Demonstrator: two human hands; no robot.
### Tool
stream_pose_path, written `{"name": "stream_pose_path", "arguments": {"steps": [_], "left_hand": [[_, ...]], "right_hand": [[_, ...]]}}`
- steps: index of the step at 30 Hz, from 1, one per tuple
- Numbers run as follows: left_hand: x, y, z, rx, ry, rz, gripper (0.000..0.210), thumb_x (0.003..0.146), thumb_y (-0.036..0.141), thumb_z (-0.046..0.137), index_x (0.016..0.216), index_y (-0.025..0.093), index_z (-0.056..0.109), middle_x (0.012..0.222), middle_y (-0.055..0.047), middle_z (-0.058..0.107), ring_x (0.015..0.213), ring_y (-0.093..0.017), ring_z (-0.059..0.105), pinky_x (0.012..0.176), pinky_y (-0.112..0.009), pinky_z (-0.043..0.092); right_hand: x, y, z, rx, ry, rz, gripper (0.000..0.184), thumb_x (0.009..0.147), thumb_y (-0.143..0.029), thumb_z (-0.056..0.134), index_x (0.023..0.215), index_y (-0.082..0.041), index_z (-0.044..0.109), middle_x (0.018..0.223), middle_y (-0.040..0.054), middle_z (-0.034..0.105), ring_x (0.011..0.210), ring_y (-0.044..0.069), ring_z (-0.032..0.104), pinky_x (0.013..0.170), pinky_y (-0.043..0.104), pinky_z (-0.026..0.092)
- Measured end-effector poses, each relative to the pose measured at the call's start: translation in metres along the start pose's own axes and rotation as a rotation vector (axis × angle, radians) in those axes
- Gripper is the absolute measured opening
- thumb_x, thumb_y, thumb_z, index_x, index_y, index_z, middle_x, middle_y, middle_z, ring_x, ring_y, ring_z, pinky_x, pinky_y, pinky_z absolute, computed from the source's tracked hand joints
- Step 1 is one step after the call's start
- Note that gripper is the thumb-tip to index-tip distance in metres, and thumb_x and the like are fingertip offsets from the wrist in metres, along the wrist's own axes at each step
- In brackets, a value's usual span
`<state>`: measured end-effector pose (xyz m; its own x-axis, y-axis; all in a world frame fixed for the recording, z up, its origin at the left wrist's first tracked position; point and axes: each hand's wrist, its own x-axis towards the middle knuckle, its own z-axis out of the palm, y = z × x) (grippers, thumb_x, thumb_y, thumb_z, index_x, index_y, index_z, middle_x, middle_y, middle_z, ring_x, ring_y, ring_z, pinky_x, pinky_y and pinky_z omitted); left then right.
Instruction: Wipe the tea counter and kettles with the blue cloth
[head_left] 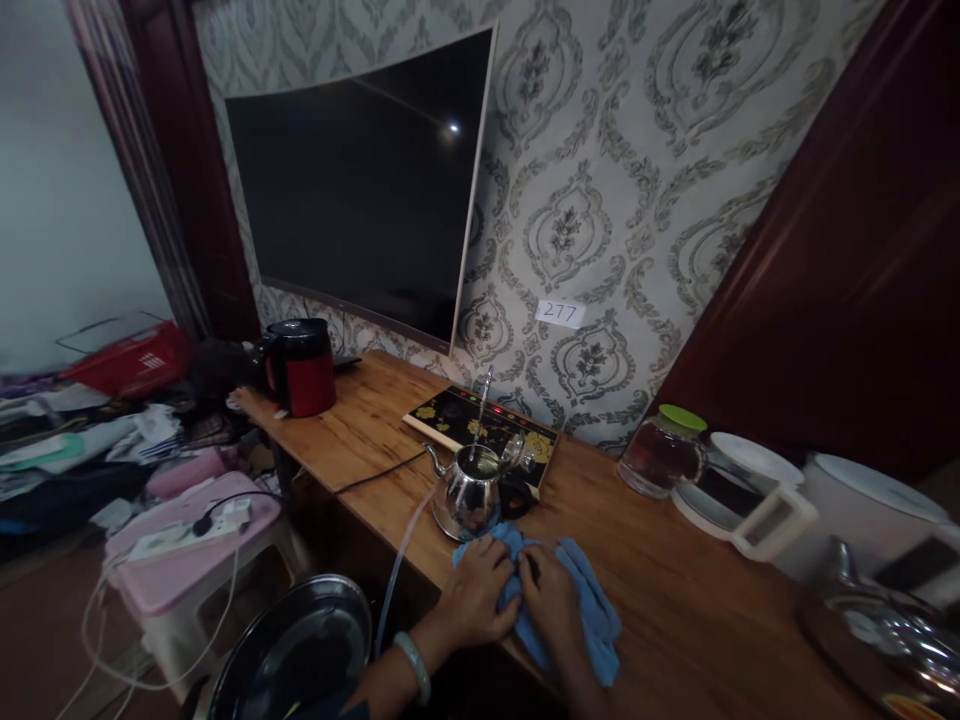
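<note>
A bunched blue cloth (589, 600) lies on the wooden table near its front edge. My left hand (480, 590), with a pale bangle on the wrist, has its fingers curled over the cloth's left part. Against it on the right, my right hand (551, 595) grips the cloth with bent fingers; the fingertips are partly hidden in the folds. Just beyond my hands stands a shiny steel kettle (465, 500) with a black handle, its top open. A thin metal spout (482, 400) rises above the opening. Behind the kettle sits a black electric hob (450, 412) with gold flowers.
A red and black kettle (309, 370) stands at the table's left end. On the right are a green-lidded glass jug (664, 455), white lidded containers (862, 500) and another steel kettle (892, 640). A power strip (187, 530) lies on a pink stool (142, 580). A tube (397, 570) hangs over the table's edge.
</note>
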<state>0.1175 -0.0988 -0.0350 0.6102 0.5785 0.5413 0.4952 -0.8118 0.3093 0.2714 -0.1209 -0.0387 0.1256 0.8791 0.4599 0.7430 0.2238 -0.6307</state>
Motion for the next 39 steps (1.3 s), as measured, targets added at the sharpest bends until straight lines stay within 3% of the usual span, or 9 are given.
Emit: {"name": "stream_pose_path", "arguments": {"steps": [39], "left_hand": [[0.0035,0.0024,-0.0064,0.057,-0.022,0.019,0.022,0.081,0.031,0.059,0.099,0.019,0.061,0.103,-0.009,0.06,0.099,-0.026,0.05,0.083,-0.041,0.044]], "right_hand": [[0.0001,-0.0029,-0.0028,-0.053,-0.006,-0.005,0.03,0.094,-0.03,0.038,0.075,-0.022,0.06,0.076,0.0048,0.067,0.073,0.019,0.062,0.069,0.028,0.041]]}}
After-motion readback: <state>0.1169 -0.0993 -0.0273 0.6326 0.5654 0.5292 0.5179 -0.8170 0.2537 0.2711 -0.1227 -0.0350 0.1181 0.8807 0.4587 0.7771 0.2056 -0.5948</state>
